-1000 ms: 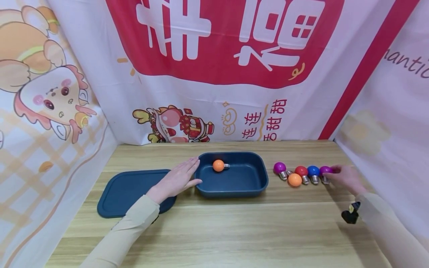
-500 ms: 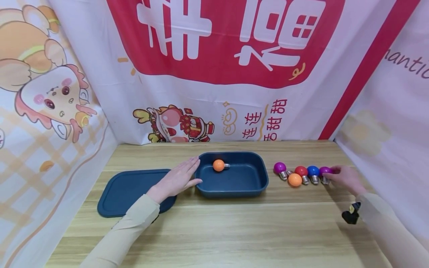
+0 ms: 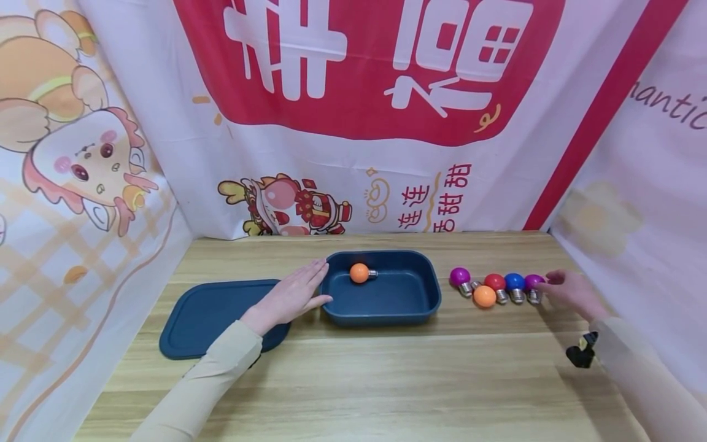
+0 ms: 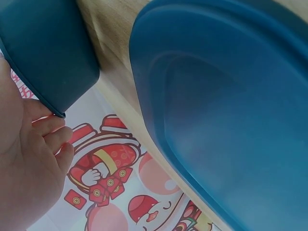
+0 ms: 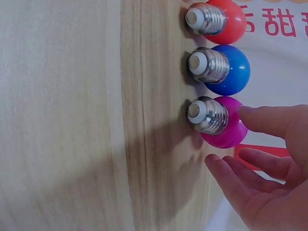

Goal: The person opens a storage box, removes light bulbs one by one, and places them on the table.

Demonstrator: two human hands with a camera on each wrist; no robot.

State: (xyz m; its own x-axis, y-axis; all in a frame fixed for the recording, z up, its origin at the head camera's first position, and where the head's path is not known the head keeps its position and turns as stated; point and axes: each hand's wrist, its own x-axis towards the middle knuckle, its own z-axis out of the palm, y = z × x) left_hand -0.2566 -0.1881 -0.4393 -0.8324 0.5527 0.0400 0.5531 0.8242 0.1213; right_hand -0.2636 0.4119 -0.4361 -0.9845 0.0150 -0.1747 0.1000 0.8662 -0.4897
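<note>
My left hand [image 3: 289,296] lies with straight fingers along the left rim of a dark blue rectangular box [image 3: 381,316]. In the left wrist view, its fingertips are at the rim. Inside the box lies an orange light bulb [image 3: 359,273] with a metal screw base. On the right, my right hand [image 3: 575,293] is beside a purple bulb [image 3: 533,282] at the end of a row. One digit overlaps that purple bulb in the right wrist view, while the other fingers [image 5: 231,178] are spread apart from it. Beside it stand a blue bulb [image 5: 236,72] and a red bulb [image 5: 232,21].
Another orange bulb [image 3: 484,296] and a second purple bulb [image 3: 459,276] lie at the row's left end. A dark blue lid [image 3: 212,316] lies flat left of the box, partly under my left forearm. Printed cloth walls [image 3: 353,135] enclose the wooden table [image 3: 381,387].
My right hand's fingers have loosened from the purple bulb and shifted slightly away to the right. The left hand and the box have stayed put.
</note>
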